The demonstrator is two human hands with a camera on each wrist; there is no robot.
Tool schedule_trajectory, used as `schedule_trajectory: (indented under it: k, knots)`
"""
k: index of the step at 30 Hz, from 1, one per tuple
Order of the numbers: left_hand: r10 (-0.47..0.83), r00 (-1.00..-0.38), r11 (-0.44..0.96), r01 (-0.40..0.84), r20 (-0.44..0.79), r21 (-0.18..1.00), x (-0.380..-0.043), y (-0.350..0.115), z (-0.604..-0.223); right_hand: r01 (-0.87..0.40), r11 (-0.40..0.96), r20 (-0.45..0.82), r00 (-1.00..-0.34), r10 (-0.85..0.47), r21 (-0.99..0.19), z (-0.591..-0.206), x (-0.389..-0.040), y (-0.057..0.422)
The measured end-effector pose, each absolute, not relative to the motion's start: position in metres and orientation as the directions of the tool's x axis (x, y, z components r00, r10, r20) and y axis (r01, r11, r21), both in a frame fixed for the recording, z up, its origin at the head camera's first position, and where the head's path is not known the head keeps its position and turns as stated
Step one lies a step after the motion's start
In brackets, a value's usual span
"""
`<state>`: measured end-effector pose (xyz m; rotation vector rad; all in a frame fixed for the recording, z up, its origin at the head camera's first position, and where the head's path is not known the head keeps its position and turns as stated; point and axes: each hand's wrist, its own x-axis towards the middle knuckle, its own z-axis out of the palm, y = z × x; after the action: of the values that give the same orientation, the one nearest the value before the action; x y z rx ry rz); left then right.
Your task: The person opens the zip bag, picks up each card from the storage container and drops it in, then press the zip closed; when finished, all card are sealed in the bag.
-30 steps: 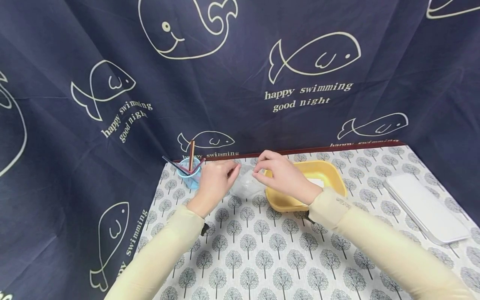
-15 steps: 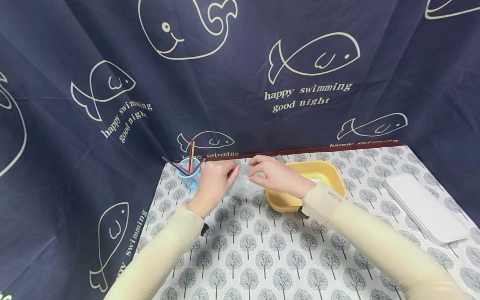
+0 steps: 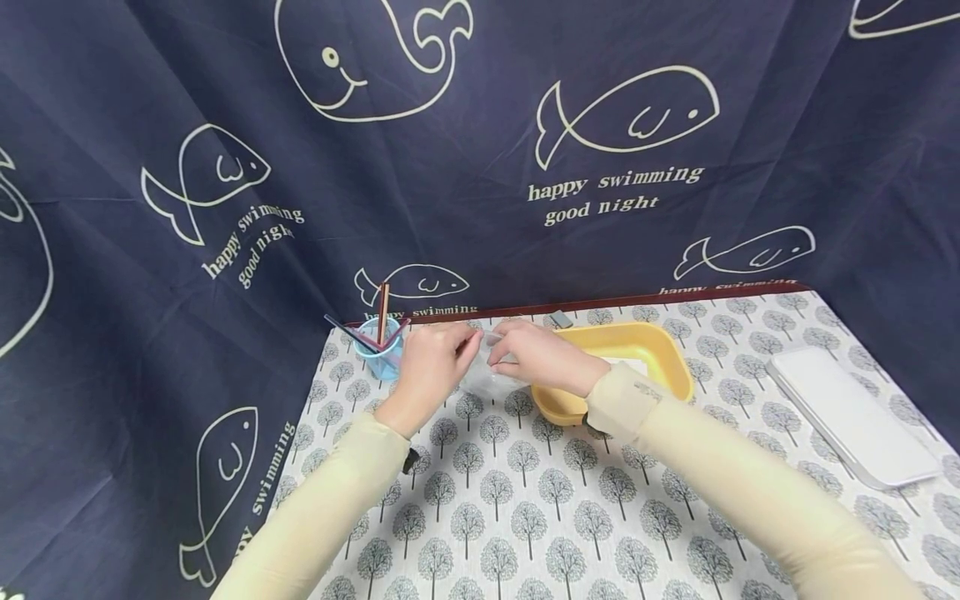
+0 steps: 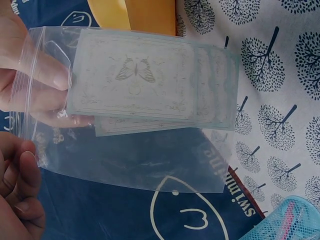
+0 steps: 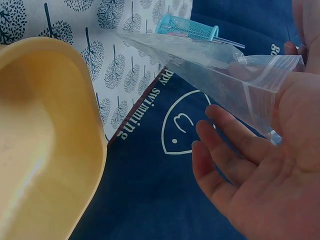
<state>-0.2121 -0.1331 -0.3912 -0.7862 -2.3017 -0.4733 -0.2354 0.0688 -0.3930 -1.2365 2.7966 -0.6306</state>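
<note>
A clear zip bag (image 4: 135, 155) hangs between my hands; several pale cards (image 4: 135, 75) with a butterfly on the front one lie inside it. My left hand (image 3: 437, 354) pinches a corner of the bag's zip edge between thumb and fingers. At the bag's mouth is my right hand (image 3: 542, 354); in the right wrist view its fingers (image 5: 220, 145) are spread and relaxed below the bag. A fingertip shows through the plastic there. In the left wrist view, right-hand fingers touch the bag near the cards; which are inside is hard to tell.
A yellow tray (image 3: 675, 367) with something white in it stands under the right forearm. At the back left is a light-blue mesh cup (image 3: 384, 362) holding several sticks. A white flat case (image 3: 855, 417) lies at right, and a small grey block (image 3: 560, 319) near the back edge.
My right hand has moved left and slightly down onto the bag, uncovering the grey block behind it. The left hand has kept its place at the bag's edge.
</note>
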Motion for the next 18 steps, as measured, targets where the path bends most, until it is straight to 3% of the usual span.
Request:
schedule_trajectory:
  k: [18]
  knots:
    - [0.408,-0.609,0.756,0.643,0.680,0.122,-0.2139,-0.1314,-0.3926,-0.714,0.626,0.224,-0.696,-0.682,-0.313,-0.4013,-0.2356,0.0653]
